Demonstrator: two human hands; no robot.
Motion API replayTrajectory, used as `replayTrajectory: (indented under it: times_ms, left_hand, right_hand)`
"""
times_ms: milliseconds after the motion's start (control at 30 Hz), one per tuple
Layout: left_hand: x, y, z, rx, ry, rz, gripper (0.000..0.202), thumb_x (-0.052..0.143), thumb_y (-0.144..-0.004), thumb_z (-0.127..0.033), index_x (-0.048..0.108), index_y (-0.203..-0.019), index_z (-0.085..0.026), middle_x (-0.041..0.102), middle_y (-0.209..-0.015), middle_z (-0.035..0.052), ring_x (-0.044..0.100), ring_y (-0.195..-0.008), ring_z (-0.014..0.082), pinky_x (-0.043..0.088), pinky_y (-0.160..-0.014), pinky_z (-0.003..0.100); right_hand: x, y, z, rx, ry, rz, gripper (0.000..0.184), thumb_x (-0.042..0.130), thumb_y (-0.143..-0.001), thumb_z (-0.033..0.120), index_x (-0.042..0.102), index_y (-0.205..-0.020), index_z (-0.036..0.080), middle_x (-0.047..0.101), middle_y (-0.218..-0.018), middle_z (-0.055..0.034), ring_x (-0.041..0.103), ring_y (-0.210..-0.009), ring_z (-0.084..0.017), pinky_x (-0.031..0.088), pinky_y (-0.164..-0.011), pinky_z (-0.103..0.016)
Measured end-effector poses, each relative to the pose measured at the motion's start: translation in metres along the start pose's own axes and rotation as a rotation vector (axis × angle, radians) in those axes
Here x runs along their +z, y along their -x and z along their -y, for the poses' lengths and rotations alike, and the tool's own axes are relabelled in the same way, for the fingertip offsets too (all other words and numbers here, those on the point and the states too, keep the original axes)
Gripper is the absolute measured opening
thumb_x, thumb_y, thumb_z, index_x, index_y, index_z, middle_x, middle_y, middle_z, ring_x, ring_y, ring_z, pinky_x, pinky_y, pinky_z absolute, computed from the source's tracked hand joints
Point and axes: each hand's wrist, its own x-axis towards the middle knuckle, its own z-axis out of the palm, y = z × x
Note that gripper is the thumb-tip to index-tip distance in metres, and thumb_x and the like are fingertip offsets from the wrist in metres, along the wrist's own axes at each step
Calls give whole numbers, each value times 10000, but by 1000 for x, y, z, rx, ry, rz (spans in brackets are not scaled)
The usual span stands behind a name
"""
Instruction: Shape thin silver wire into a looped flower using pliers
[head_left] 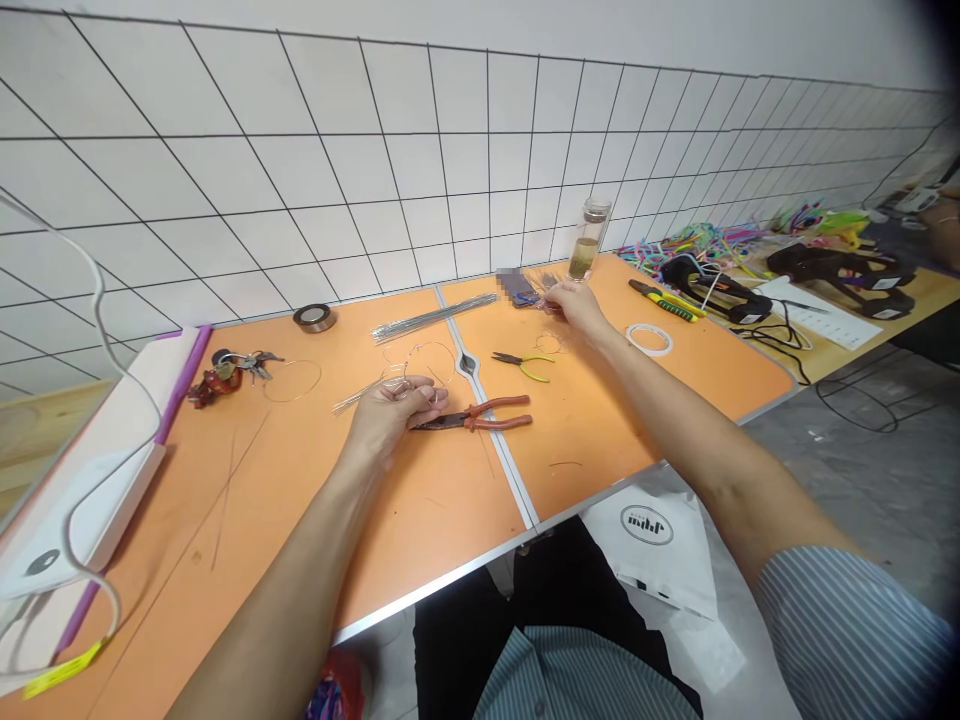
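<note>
Above the orange table, my left hand pinches a thin, bent metal wire that curves in loops over the tabletop. Red-handled pliers lie right beside its fingertips, their jaws partly behind the fingers. Short straight wires stick out to its left. Stretched toward the back, my right hand has its fingertips together at a small blue item by a dark flat object; what they grip is too small to make out. Small yellow-handled pliers rest between the hands.
A wire bundle and black tape roll lie toward the wall. Keys are at left, near a white box and cable. A glass bottle stands at the back; a white ring and green-black tool lie right.
</note>
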Motion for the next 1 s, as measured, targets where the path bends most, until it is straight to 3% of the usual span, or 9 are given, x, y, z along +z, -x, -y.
replayTrajectory:
  times_ms: [300,633,1000]
  left_hand:
    - [1,1,-2,16,-12,19,533,1046,-612,-491,813,-934,-135,857,-961,114,839,-907,218,687,-872,286]
    - [2,3,-3,-1,-21,5,530,1041,-622,-492,801,-944,-145,849,-955,112,835,-950,244,693,-931,359]
    - [1,2,-2,-28,-34,-19,534,1052,-613,-498,808,-936,-150,849,-955,101,833,-927,227,693,-900,326]
  right_hand:
    - [12,9,-9,89,-199,10,207,801,-764,212,595,-773,216,784,-819,-33,620,-625,-88,477,-509,-161]
    - [19,9,-45,52,-260,10,379,866,-606,213,648,-914,250,671,-768,50,621,-656,-114,503,-545,-213]
    - [14,7,-40,-52,-177,25,328,926,-619,256,712,-865,220,690,-756,33,563,-666,-114,410,-549,-212]
